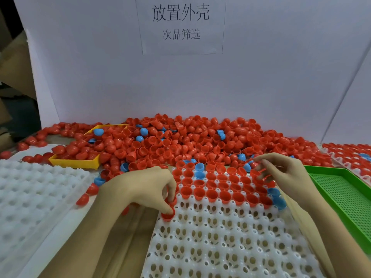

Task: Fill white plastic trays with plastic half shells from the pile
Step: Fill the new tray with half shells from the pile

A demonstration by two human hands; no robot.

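Red shell (167,214) in L hand (144,189) fingers (170,194)

- Pile of half shells (190,141) — mostly red, with a few light blue ones scattered through it.
- Centre tray (220,237) — translucent white, patterned with a regular grid of round holes; its far rows hold red shells and a couple of blue.
- Left tray (36,187) — plain white, dimpled in rows.
- Small tray (76,162) in the pile — yellow.
- Right-hand tray (341,195) — bright green, with a fine perforated mesh floor.
- Backboard (100,67) — pale white; its paper sign (180,25) bears black characters.
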